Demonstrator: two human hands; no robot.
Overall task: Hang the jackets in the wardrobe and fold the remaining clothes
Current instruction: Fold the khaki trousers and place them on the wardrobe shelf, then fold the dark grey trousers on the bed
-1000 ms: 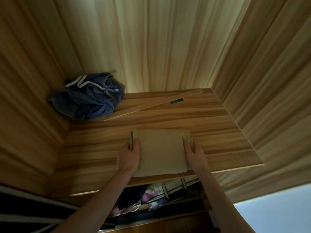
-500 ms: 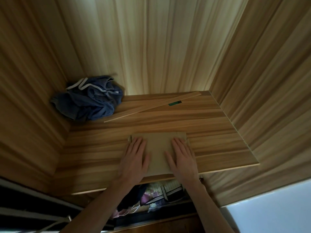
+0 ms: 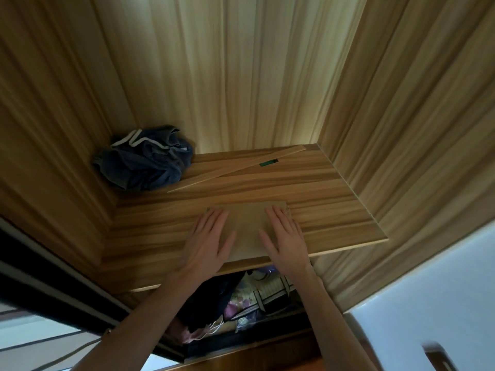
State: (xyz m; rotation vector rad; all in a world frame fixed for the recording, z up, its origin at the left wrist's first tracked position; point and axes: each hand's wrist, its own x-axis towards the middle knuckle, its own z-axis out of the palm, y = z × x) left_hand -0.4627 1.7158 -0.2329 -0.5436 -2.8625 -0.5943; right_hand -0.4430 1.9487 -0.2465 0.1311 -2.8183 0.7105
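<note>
A flat, folded tan garment (image 3: 247, 226) lies near the front edge of the upper wooden wardrobe shelf (image 3: 334, 210). My left hand (image 3: 207, 241) rests flat on its left part with straight fingers. On the right part my right hand (image 3: 285, 238) presses down the same way, fingers spread. A crumpled dark blue garment with a white trim (image 3: 146, 158) sits bunched in the shelf's back left corner.
A thin wooden strip (image 3: 235, 168) lies diagonally across the back of the shelf, beside a small green tag (image 3: 268, 162). Wooden walls close the shelf on three sides. Below the shelf, dark and patterned clothes (image 3: 241, 303) fill the lower compartment.
Both hands moved from gripping the tan garment's side edges to lying flat on top of it. The garment slid a little deeper onto the shelf.
</note>
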